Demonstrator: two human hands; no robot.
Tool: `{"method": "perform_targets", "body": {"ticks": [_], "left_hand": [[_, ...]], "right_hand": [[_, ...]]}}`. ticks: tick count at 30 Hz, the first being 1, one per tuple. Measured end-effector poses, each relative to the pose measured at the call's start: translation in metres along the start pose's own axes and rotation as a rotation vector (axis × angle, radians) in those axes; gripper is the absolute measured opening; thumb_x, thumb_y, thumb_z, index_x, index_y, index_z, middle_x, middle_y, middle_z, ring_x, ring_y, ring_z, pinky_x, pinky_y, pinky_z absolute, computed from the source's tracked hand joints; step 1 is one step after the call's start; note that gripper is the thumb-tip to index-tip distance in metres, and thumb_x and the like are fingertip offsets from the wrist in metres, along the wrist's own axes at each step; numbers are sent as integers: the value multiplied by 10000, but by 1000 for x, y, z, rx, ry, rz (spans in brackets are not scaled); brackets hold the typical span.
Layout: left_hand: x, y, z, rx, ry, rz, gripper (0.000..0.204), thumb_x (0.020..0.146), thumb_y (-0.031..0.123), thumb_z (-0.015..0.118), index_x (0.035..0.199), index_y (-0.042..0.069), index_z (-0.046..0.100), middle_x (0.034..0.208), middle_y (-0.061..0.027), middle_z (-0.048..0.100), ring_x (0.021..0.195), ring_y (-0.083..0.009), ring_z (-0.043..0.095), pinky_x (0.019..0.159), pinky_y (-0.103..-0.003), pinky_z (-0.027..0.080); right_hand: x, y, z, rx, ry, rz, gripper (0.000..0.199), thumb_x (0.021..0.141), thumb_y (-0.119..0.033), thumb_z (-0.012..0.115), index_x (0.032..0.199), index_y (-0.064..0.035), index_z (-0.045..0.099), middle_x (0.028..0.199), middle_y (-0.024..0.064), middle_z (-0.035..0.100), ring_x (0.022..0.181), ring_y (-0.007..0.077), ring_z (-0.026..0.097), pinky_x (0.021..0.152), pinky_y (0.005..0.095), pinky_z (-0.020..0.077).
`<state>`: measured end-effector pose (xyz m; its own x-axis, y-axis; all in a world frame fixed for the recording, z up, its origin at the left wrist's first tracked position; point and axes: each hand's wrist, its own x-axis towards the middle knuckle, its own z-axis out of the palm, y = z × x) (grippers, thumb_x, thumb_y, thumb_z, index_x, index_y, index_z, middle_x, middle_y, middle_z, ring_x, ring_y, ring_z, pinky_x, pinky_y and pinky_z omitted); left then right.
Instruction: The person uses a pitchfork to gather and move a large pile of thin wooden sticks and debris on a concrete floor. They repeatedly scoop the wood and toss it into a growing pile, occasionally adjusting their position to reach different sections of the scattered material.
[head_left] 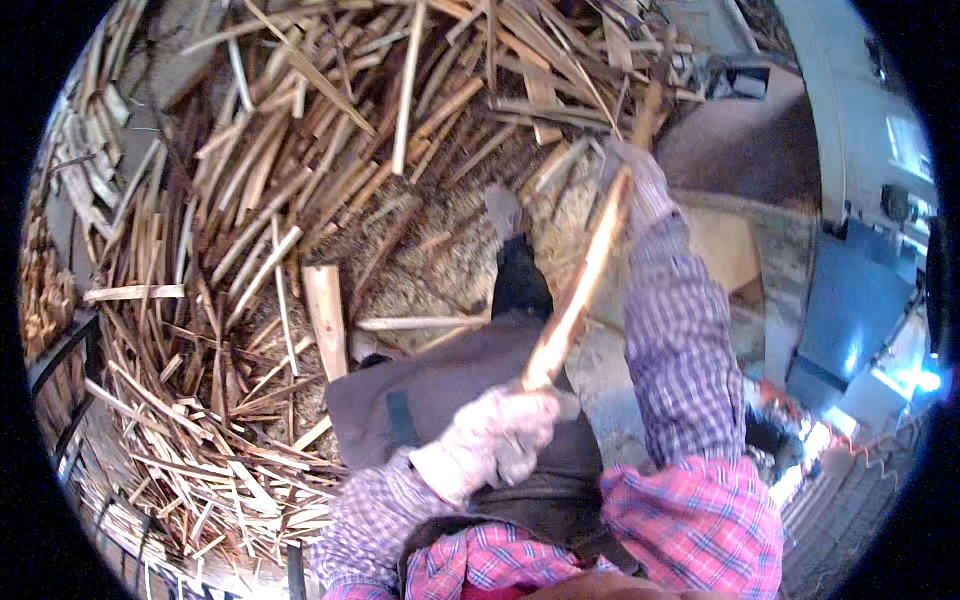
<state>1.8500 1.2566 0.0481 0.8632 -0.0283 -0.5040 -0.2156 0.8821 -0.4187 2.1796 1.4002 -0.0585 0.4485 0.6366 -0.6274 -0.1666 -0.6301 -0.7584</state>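
Note:
My left hand, in a pale work glove, grips the lower end of a long wooden stick in front of my dark apron. The stick slants away to the upper right. Farther out, my right hand, also gloved and slightly blurred, is closed around its far part. A darker length of wood shows past that hand; I cannot tell whether it belongs to the same stick. Plaid sleeves cover both my arms.
A large heap of loose wooden sticks spreads across the far side and down the left. A short flat board lies beside my apron. A brown panel stands at the far right, with blue equipment beyond. Black metal bars edge the left.

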Motion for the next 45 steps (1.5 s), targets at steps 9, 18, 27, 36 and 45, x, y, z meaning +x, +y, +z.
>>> {"method": "perform_targets", "body": {"ticks": [9,18,27,36,45], "left_hand": [[71,47,72,24,4,-26,323,810,219,642,1034,16,527,641,-17,514,410,-79,448,336,-224,375],[129,88,134,7,-73,-21,140,854,210,578,908,96,516,621,-5,503,406,-105,454,312,-243,378],[-27,-5,44,-108,15,18,349,823,263,578,1026,-15,516,677,-52,526,486,-155,497,353,-296,374],[-122,-37,19,292,569,55,412,687,197,723,960,-73,574,551,-26,521,404,-95,434,382,-223,325],[-50,-35,3,532,591,-56,323,721,205,703,927,-25,609,679,-31,595,493,-69,477,469,-200,379]], "right_hand": [[62,-45,-23,186,-201,-154,245,840,-253,592,907,-17,593,710,63,562,562,151,568,511,278,493],[140,-101,-62,116,-269,-136,244,818,-264,619,854,-23,597,654,43,564,540,159,575,527,282,509],[-39,-59,39,337,34,105,160,733,-171,676,715,-54,568,545,34,523,414,196,514,380,316,469],[-110,-17,81,414,-65,389,195,749,-115,661,847,13,550,570,68,543,410,157,518,391,294,500],[-10,8,43,416,-163,221,141,745,-147,647,774,-61,538,580,37,500,430,185,489,446,317,475]]}}
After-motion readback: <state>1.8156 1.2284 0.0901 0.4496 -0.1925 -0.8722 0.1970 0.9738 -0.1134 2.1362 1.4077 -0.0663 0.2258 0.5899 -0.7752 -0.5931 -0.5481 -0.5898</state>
